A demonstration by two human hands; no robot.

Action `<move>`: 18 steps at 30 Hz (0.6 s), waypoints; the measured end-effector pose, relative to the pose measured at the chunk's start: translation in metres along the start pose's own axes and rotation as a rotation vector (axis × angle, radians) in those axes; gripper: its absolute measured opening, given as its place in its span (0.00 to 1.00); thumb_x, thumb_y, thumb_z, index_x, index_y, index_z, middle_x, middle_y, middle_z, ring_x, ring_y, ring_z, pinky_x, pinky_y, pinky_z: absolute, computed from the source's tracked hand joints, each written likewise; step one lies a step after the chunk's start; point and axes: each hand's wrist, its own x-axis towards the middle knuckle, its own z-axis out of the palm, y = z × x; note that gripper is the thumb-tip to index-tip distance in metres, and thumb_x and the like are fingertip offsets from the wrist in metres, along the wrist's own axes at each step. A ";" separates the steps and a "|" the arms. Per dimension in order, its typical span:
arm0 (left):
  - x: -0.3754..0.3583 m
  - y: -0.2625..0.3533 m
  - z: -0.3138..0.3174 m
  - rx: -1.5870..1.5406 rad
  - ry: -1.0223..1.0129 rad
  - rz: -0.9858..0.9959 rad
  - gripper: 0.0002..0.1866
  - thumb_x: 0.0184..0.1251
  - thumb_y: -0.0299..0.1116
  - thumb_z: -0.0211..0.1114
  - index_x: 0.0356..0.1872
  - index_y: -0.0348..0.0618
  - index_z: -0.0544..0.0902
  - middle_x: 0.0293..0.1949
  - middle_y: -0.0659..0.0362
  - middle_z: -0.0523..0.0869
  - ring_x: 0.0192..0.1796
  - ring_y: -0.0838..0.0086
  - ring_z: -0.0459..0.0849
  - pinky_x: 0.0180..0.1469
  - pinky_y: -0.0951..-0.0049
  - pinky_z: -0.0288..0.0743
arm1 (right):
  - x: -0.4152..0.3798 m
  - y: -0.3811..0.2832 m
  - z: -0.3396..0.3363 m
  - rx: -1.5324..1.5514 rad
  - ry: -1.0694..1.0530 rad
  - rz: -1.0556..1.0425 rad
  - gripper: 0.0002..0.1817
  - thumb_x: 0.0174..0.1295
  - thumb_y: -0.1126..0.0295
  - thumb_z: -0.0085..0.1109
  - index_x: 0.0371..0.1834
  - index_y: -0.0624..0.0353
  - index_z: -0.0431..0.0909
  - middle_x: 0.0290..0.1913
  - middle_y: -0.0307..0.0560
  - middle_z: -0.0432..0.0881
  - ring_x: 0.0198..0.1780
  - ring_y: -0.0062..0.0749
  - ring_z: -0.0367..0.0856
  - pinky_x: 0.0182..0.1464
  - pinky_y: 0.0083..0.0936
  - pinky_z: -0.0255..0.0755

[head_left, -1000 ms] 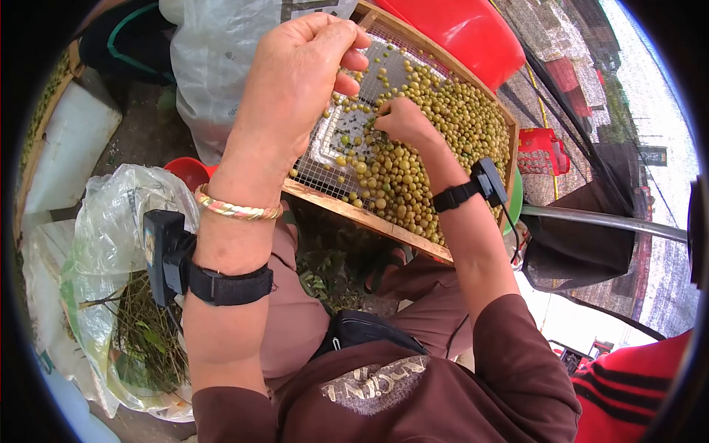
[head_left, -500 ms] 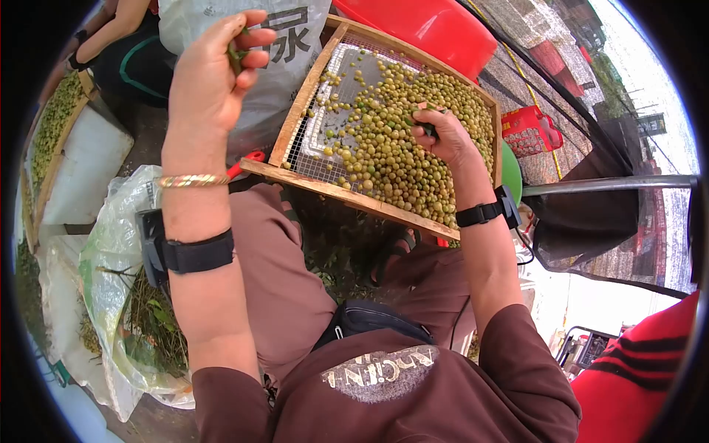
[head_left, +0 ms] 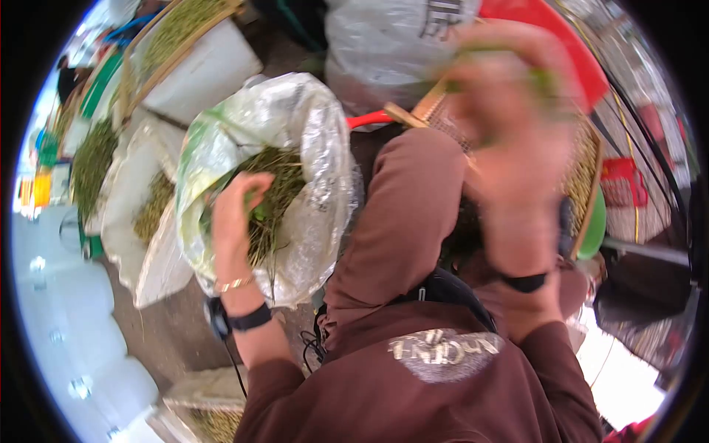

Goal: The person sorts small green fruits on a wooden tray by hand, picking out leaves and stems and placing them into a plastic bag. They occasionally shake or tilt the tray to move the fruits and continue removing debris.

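Observation:
My left hand point(head_left: 240, 203) is inside the mouth of a clear plastic bag point(head_left: 325, 140), over a heap of green and brown stems point(head_left: 284, 173). Its fingers are loosely bent and apart, with a bright green leaf just below them. My right hand point(head_left: 509, 103) is smeared by motion in front of the wood-framed mesh sieve point(head_left: 436, 103), and green leaves point(head_left: 545, 83) stick out at its sides. Most of the sieve is hidden behind this hand and arm; part of the small round yellow-green fruit point(head_left: 583, 159) shows at its right.
A white printed sack point(head_left: 377, 52) and a red basin point(head_left: 546, 33) stand beyond the sieve. White foam boxes point(head_left: 203, 70) with plant material are at the left, near frosted plastic containers point(head_left: 66, 303). A red package point(head_left: 624, 181) lies at the right.
The view has turned left, bringing the plastic bag towards the middle. My left hand has come down from beside the sack into the bag. My right hand has lifted off the fruit.

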 end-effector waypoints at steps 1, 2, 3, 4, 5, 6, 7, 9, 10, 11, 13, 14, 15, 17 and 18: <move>-0.009 -0.005 -0.012 -0.005 0.104 -0.026 0.18 0.68 0.42 0.49 0.44 0.38 0.79 0.44 0.53 0.81 0.46 0.71 0.78 0.50 0.72 0.69 | -0.007 -0.025 0.027 0.606 -0.143 0.122 0.12 0.54 0.69 0.54 0.42 0.57 0.74 0.33 0.43 0.76 0.30 0.31 0.75 0.37 0.28 0.71; -0.015 -0.009 -0.020 -0.015 0.196 -0.048 0.18 0.68 0.40 0.49 0.46 0.37 0.78 0.46 0.53 0.80 0.48 0.70 0.78 0.51 0.70 0.69 | -0.011 -0.048 0.064 1.203 -0.269 0.238 0.17 0.53 0.64 0.57 0.45 0.58 0.72 0.38 0.49 0.75 0.37 0.34 0.76 0.45 0.34 0.71; -0.017 -0.016 -0.031 -0.127 0.231 -0.048 0.18 0.69 0.38 0.48 0.49 0.35 0.76 0.47 0.52 0.80 0.50 0.69 0.77 0.52 0.69 0.69 | -0.035 -0.067 0.140 0.728 -0.292 0.147 0.16 0.46 0.63 0.59 0.40 0.54 0.77 0.29 0.48 0.78 0.34 0.38 0.79 0.35 0.37 0.71; -0.018 -0.018 -0.036 -0.235 0.266 -0.053 0.18 0.69 0.36 0.48 0.51 0.34 0.74 0.48 0.51 0.79 0.52 0.68 0.76 0.53 0.68 0.69 | -0.054 -0.074 0.148 0.302 -0.615 0.067 0.16 0.50 0.61 0.56 0.39 0.58 0.77 0.40 0.59 0.77 0.38 0.46 0.78 0.43 0.40 0.72; -0.022 -0.016 -0.035 -0.178 0.315 -0.036 0.18 0.69 0.35 0.47 0.53 0.33 0.73 0.49 0.50 0.78 0.53 0.67 0.76 0.54 0.67 0.69 | -0.053 -0.076 0.163 0.169 -1.055 -0.102 0.13 0.47 0.62 0.58 0.32 0.58 0.80 0.36 0.54 0.78 0.36 0.46 0.79 0.39 0.40 0.72; -0.020 -0.012 -0.033 -0.124 0.380 -0.018 0.18 0.69 0.33 0.47 0.54 0.33 0.71 0.50 0.49 0.77 0.54 0.66 0.75 0.55 0.67 0.69 | -0.062 -0.088 0.168 0.218 -0.869 -0.031 0.12 0.43 0.63 0.60 0.29 0.58 0.81 0.34 0.52 0.78 0.35 0.45 0.80 0.36 0.40 0.72; -0.017 -0.014 -0.027 -0.145 0.357 -0.014 0.18 0.69 0.33 0.47 0.54 0.33 0.71 0.50 0.49 0.77 0.54 0.66 0.75 0.55 0.67 0.69 | -0.071 -0.095 0.176 0.340 -0.756 0.084 0.12 0.40 0.66 0.62 0.28 0.60 0.80 0.32 0.51 0.77 0.34 0.44 0.80 0.36 0.38 0.73; -0.027 -0.019 -0.011 0.147 0.465 0.345 0.19 0.70 0.34 0.46 0.56 0.33 0.70 0.52 0.48 0.76 0.55 0.64 0.74 0.57 0.64 0.67 | -0.066 -0.097 0.179 0.350 -0.608 0.114 0.12 0.40 0.69 0.63 0.28 0.63 0.77 0.32 0.53 0.76 0.31 0.44 0.80 0.33 0.34 0.75; -0.030 -0.016 -0.002 0.140 0.452 0.345 0.19 0.70 0.34 0.46 0.56 0.33 0.70 0.52 0.48 0.76 0.55 0.64 0.74 0.57 0.64 0.67 | -0.062 -0.095 0.183 0.321 -0.577 0.127 0.13 0.41 0.69 0.63 0.29 0.64 0.77 0.32 0.55 0.76 0.30 0.44 0.80 0.32 0.32 0.76; -0.031 -0.010 0.009 0.022 0.426 0.341 0.20 0.69 0.35 0.47 0.57 0.33 0.69 0.52 0.48 0.75 0.55 0.64 0.74 0.58 0.64 0.66 | -0.056 -0.095 0.181 0.308 -0.573 0.133 0.13 0.41 0.69 0.63 0.29 0.64 0.77 0.32 0.55 0.76 0.30 0.44 0.80 0.32 0.32 0.76; -0.030 -0.007 0.024 0.014 0.389 0.368 0.23 0.68 0.38 0.51 0.59 0.32 0.66 0.54 0.48 0.73 0.56 0.65 0.73 0.59 0.66 0.66 | -0.050 -0.085 0.172 0.323 -0.728 0.120 0.14 0.43 0.69 0.62 0.32 0.67 0.76 0.34 0.58 0.75 0.31 0.47 0.81 0.30 0.33 0.76; -0.029 -0.008 0.029 -0.003 0.385 0.372 0.23 0.68 0.38 0.51 0.59 0.32 0.66 0.54 0.48 0.73 0.56 0.65 0.73 0.59 0.66 0.66 | -0.054 -0.083 0.172 0.306 -0.733 0.115 0.14 0.43 0.69 0.62 0.32 0.67 0.76 0.34 0.58 0.75 0.31 0.47 0.81 0.30 0.33 0.76; -0.028 -0.008 0.032 -0.015 0.326 0.377 0.24 0.68 0.40 0.53 0.58 0.32 0.67 0.54 0.49 0.74 0.55 0.66 0.73 0.58 0.67 0.66 | -0.056 -0.086 0.170 0.354 -0.709 0.207 0.13 0.43 0.68 0.63 0.30 0.65 0.78 0.34 0.60 0.77 0.33 0.49 0.81 0.34 0.34 0.76; -0.026 -0.011 0.030 -0.068 0.233 0.339 0.24 0.65 0.40 0.58 0.55 0.32 0.70 0.51 0.52 0.76 0.52 0.70 0.74 0.54 0.70 0.68 | -0.060 -0.084 0.169 0.540 -0.677 0.423 0.08 0.43 0.70 0.62 0.25 0.63 0.81 0.32 0.64 0.79 0.36 0.55 0.80 0.38 0.36 0.76; -0.026 -0.012 0.028 -0.062 0.228 0.334 0.24 0.65 0.40 0.58 0.55 0.32 0.70 0.51 0.52 0.76 0.52 0.70 0.74 0.54 0.70 0.68 | -0.062 -0.083 0.171 0.544 -0.675 0.431 0.08 0.43 0.70 0.62 0.25 0.63 0.81 0.32 0.64 0.79 0.36 0.55 0.80 0.38 0.36 0.76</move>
